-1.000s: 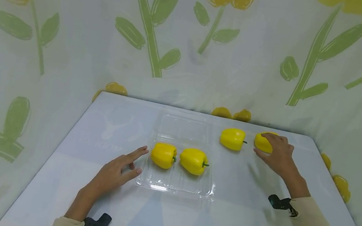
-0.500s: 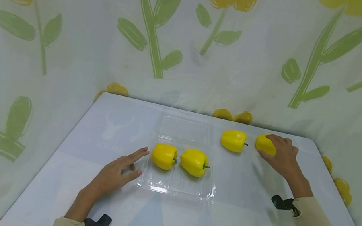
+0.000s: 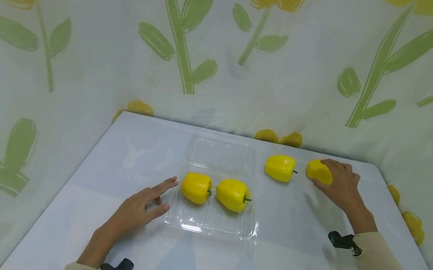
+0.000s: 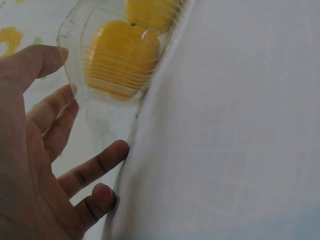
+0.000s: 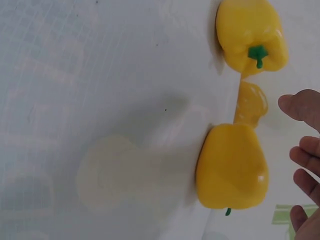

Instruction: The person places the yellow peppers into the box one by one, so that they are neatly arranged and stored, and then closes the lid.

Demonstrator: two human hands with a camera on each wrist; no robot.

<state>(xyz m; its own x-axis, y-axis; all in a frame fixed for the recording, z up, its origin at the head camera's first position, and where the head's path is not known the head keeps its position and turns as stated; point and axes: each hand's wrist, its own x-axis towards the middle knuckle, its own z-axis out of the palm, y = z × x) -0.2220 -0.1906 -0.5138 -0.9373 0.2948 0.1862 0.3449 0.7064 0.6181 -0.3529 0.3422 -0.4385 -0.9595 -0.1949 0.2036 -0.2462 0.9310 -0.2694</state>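
Two yellow bell peppers with green stems, a left one (image 3: 196, 188) and a right one (image 3: 232, 195), lie side by side in an opened clear plastic clamshell box (image 3: 226, 226). My left hand (image 3: 135, 210) is spread at the box's left side, fingertips at its rim; whether they touch cannot be told. Two more peppers lie on the table to the right of the box: a nearer one (image 3: 279, 168) and a far-right one (image 3: 318, 171). My right hand (image 3: 340, 183) hovers by the far-right pepper, covering part of it. In the right wrist view a gap separates its loosely bent fingers (image 5: 306, 182) from that pepper (image 5: 232, 167).
The box's lid (image 3: 221, 155) lies folded back behind its base. A white table (image 3: 100, 201) with pale blue triangles carries everything. Behind and beside it hangs a curtain (image 3: 294, 86) printed with flowers. A black camera mount (image 3: 341, 240) sits on the right wrist.
My right hand has drifted slightly to the right, uncovering a little more of the far-right pepper. My left hand and the box keep their places; the view shifts a little.
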